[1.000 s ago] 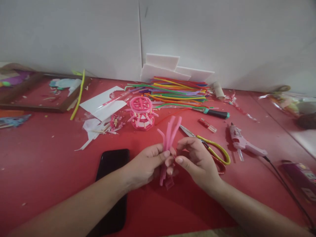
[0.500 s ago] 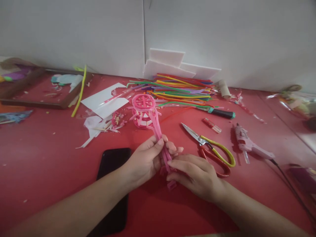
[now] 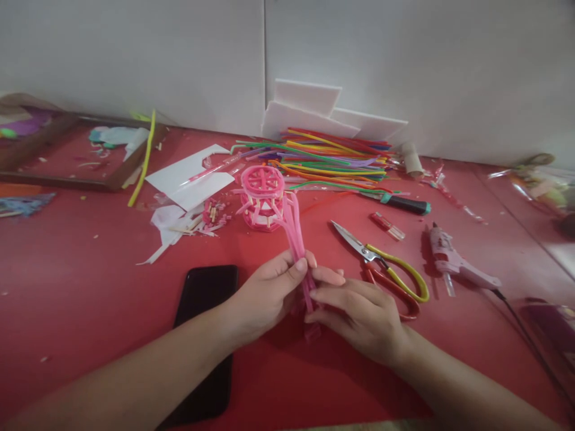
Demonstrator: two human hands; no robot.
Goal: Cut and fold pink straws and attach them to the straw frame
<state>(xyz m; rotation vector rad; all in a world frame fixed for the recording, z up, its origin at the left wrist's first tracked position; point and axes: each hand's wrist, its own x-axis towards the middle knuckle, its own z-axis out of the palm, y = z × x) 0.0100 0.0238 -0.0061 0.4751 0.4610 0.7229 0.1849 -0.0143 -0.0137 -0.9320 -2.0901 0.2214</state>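
My left hand point(image 3: 275, 288) is closed round a bundle of pink pipe cleaners point(image 3: 294, 233), thumb on top. Lower down the same bundle, my right hand point(image 3: 366, 316) pinches it between thumb and fingers. The strands slant up and away, their far ends bent over beside a pink round frame point(image 3: 263, 184). That frame has a spoked top ring, a lower ring and short sticks between them; it stands on the red table. Whether the strands touch it, I cannot tell. Folded pink ends hang below my fingers, partly hidden by them.
Scissors point(image 3: 367, 256) and a pink glue gun point(image 3: 462, 266) lie to the right. A black phone point(image 3: 209, 290) is under my left forearm. Coloured pipe cleaners point(image 3: 336, 157), a utility knife point(image 3: 399, 203), white card point(image 3: 191, 185) and scraps point(image 3: 211, 216) lie beyond. A brown frame tray point(image 3: 67, 179) sits far left.
My left hand and the upper part of the pink bundle have shifted slightly right and toward me. The view has tilted a little. Both hands keep their hold.
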